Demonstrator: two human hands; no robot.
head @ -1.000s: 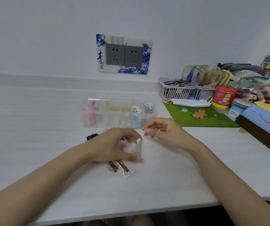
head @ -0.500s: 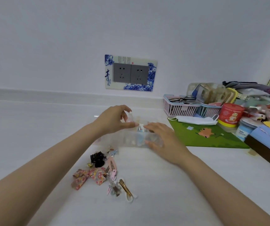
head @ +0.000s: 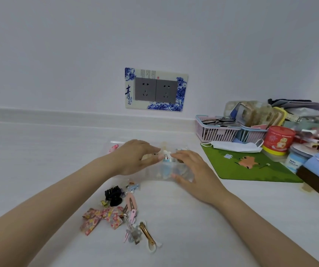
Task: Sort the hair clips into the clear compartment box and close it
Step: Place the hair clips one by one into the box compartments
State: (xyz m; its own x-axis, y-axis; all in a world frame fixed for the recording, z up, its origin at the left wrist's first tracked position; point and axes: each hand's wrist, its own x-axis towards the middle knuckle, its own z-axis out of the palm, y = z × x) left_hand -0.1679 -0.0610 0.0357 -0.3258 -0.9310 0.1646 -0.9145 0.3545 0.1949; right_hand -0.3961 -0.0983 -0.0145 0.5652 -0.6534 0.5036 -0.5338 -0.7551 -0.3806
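A small white clip (head: pixel 166 155) is pinched by the left hand (head: pixel 135 157) over the clear box (head: pixel 181 173), apparently for dropping into a middle compartment. The box, at the back of the counter (head: pixel 203 228), is steadied by the right hand (head: pixel 191 170), spread flat on its near edge. Unsorted clips (head: pixel 127 214) lie just in front.
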